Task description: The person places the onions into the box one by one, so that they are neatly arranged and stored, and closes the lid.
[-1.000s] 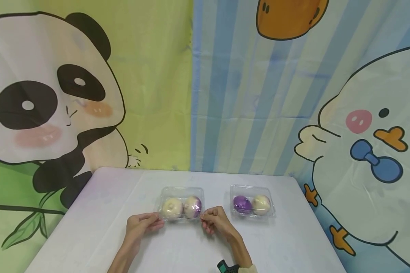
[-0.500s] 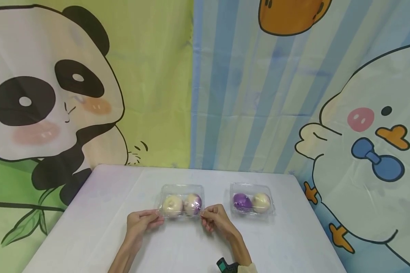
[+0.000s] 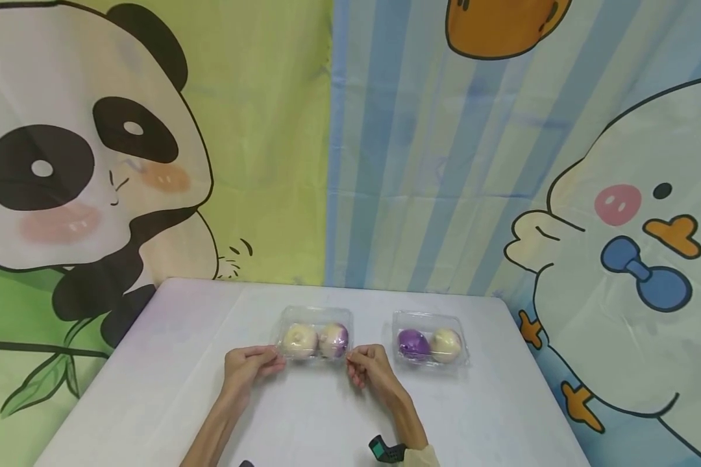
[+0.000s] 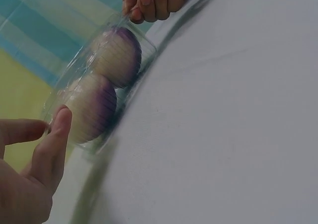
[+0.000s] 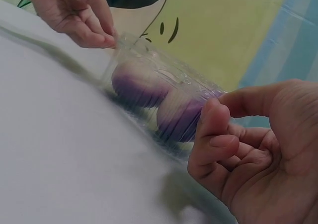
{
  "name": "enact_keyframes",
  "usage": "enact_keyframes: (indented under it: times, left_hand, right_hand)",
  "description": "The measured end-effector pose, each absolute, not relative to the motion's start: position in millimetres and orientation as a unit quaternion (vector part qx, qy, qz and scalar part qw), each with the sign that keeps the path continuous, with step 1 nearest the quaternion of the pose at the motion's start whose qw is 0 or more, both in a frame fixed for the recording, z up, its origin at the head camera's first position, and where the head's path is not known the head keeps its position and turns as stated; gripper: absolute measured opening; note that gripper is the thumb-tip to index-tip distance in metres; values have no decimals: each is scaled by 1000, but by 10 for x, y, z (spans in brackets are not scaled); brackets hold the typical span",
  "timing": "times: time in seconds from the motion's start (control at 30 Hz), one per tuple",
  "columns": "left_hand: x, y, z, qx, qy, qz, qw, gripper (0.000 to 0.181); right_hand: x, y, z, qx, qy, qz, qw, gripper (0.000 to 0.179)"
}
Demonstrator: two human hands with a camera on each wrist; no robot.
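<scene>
Two round cream-and-purple vegetables, turnip-like [image 3: 300, 341], sit side by side inside a clear plastic clamshell box [image 3: 318, 316] on the white table. My left hand [image 3: 251, 365] pinches the rim at the box's near left corner between thumb and fingers. At the near right corner, my right hand [image 3: 372, 370] pinches the rim, its other fingers curled under. In the right wrist view the lid [image 5: 186, 77] looks closed over the vegetables, their purple sides low. Whether the box's base touches the table is hard to tell.
To the right stands a second clear plastic box [image 3: 426, 319] holding one purple and one cream round vegetable. The white table [image 3: 304, 421] ends at a back edge against printed curtains [image 3: 380, 162]. A black-and-green strap [image 3: 387, 449] shows by the right sleeve.
Both hands have shifted the box slightly away from me and a little to the right, keeping their pinch on its corners. The second box stays where it was.
</scene>
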State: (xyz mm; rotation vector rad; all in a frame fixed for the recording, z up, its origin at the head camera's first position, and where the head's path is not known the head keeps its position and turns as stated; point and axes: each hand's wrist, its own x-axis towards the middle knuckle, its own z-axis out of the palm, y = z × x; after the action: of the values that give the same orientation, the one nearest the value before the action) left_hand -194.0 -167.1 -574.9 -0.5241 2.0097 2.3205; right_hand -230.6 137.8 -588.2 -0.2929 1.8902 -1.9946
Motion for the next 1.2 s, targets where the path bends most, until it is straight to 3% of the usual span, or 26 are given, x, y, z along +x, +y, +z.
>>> enact_keyframes:
  times: [0.57, 0.97, 1.2]
  left_hand:
    - [-2180, -1617, -5764, -159, 635, 756, 7, 30]
    - [-2126, -1575, -5837, -166, 626, 762, 10, 32]
    - [-2100, -1636, -5851, -151, 631, 761, -16, 45]
  right_hand:
    - [-2442, 1389, -5873, -70, 663, -724, 178, 32]
    - [-2381, 1448, -5922, -67, 681, -707, 181, 44]
    - [-2325, 1523, -5740, -113, 728, -637, 226, 68]
